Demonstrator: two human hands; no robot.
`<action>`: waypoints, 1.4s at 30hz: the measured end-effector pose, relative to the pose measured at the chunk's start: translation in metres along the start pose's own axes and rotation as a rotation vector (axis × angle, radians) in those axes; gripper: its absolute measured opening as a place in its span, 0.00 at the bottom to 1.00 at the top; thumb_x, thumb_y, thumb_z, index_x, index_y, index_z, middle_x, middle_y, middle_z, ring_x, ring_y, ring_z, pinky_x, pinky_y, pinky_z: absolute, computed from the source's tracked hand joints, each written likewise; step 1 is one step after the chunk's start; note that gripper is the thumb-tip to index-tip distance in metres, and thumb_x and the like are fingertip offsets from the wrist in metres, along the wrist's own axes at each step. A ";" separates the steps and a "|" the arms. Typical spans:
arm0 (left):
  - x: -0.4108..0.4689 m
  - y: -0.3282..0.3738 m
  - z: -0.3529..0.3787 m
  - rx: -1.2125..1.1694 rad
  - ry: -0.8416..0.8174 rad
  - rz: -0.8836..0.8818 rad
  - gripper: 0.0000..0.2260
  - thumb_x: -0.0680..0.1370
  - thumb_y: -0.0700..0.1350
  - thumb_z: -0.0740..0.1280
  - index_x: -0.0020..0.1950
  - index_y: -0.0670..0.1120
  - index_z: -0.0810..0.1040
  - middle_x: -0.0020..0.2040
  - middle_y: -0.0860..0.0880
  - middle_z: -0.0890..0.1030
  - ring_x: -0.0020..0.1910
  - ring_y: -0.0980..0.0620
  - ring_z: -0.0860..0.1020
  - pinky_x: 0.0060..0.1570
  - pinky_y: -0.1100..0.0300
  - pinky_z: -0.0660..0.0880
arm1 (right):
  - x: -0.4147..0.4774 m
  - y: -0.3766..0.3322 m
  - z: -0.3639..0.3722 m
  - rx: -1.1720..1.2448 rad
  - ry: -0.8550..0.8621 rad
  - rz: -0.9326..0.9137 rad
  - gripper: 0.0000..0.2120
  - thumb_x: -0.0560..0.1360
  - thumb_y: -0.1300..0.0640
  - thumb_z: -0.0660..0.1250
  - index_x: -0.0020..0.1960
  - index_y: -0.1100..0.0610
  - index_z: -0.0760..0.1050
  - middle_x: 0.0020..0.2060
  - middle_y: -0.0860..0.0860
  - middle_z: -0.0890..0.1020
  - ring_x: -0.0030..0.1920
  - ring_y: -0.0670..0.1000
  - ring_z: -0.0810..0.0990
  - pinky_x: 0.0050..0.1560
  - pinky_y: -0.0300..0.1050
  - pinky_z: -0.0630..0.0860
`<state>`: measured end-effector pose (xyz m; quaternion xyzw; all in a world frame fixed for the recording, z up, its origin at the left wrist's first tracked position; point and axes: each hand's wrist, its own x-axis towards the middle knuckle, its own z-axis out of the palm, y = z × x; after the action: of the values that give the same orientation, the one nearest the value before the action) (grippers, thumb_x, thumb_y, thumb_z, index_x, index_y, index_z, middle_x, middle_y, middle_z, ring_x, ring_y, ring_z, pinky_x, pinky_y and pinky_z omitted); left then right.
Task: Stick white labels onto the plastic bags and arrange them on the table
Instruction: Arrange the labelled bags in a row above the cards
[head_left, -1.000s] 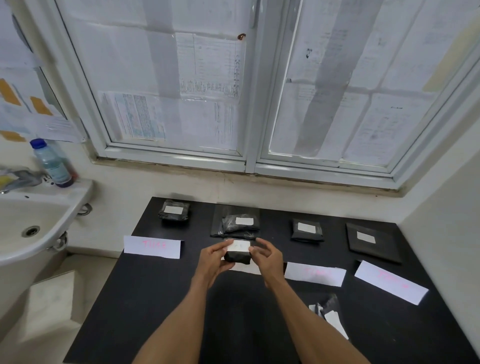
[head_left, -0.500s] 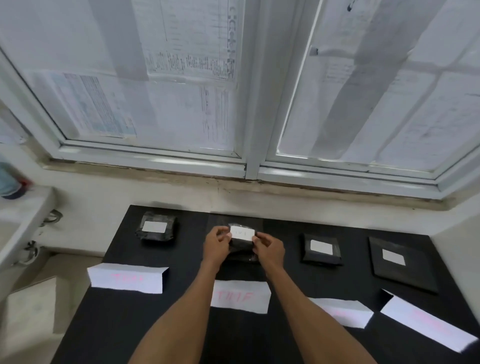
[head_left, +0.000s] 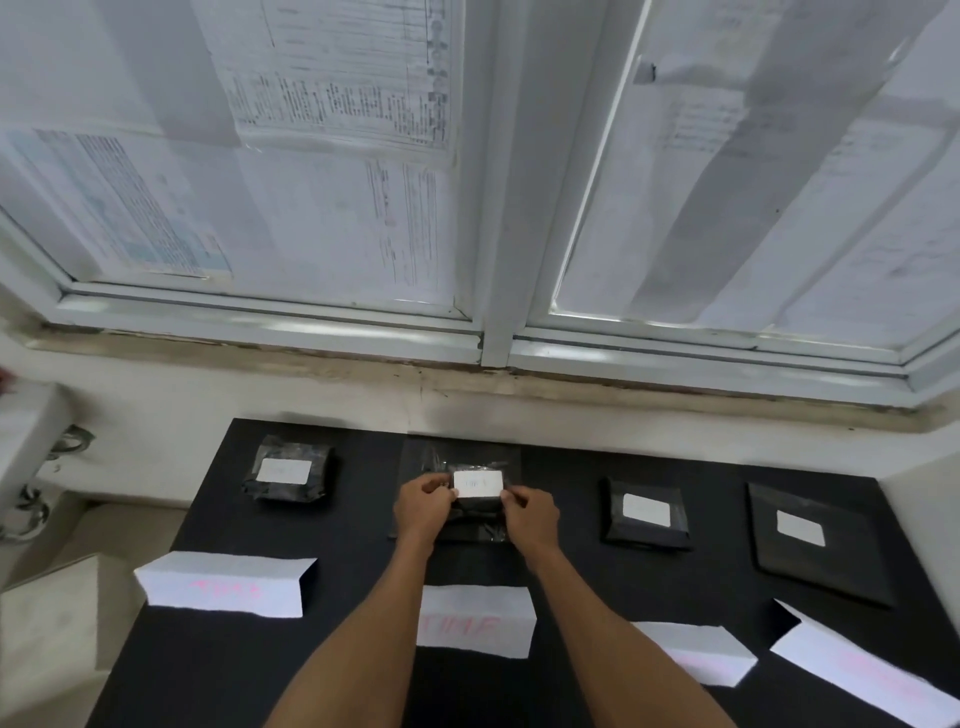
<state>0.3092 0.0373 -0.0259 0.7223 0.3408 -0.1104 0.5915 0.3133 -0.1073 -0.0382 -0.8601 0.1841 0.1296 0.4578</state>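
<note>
I have the small black plastic bag (head_left: 475, 506) pinched between both hands, my left hand (head_left: 422, 506) closed on its left end and my right hand (head_left: 530, 514) closed on its right end, fingertips at the corners of its white label (head_left: 478, 483). It sits over a larger flat bag (head_left: 462, 457) in the second spot of the back row on the black bench (head_left: 363, 530), above the paper card (head_left: 475, 621) with pink lettering.

The bag looks light and soft, a crinkly film wrapped around a small block, so I judge it will slide under the fingers if squeezed on its glossy faces. The ends are the better hold (the film bunches there and gives some purchase). The label seems thin and easily creased, so I would press it flat from the middle outward rather than pick at its edges. Whether it is fully stuck down I cannot quite tell from here.

Three other labelled bags lie apart along the row: one at left (head_left: 288, 475), two at right (head_left: 644, 514) (head_left: 810, 540).
</note>
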 end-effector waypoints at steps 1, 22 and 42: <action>0.003 0.002 0.000 0.001 0.000 0.000 0.14 0.72 0.37 0.68 0.56 0.48 0.82 0.50 0.48 0.82 0.51 0.47 0.79 0.54 0.48 0.79 | 0.002 -0.002 -0.001 -0.026 -0.010 -0.022 0.12 0.78 0.60 0.63 0.59 0.61 0.79 0.55 0.56 0.82 0.55 0.53 0.79 0.52 0.36 0.70; -0.049 -0.003 -0.014 0.128 -0.029 0.164 0.19 0.75 0.45 0.69 0.66 0.44 0.73 0.61 0.44 0.77 0.59 0.44 0.76 0.59 0.54 0.73 | -0.041 0.008 -0.033 -0.101 0.095 0.021 0.18 0.81 0.55 0.57 0.45 0.67 0.77 0.47 0.63 0.81 0.49 0.60 0.79 0.43 0.41 0.64; -0.274 -0.154 0.048 0.399 -0.562 0.127 0.22 0.75 0.42 0.69 0.69 0.45 0.72 0.68 0.43 0.73 0.65 0.46 0.73 0.63 0.56 0.71 | -0.287 0.190 -0.150 -0.058 0.307 0.228 0.13 0.78 0.57 0.61 0.57 0.60 0.79 0.57 0.59 0.80 0.59 0.60 0.77 0.57 0.45 0.71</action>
<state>0.0214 -0.0960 -0.0049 0.7849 0.0909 -0.3323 0.5150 -0.0193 -0.2729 0.0160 -0.8562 0.3444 0.0531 0.3815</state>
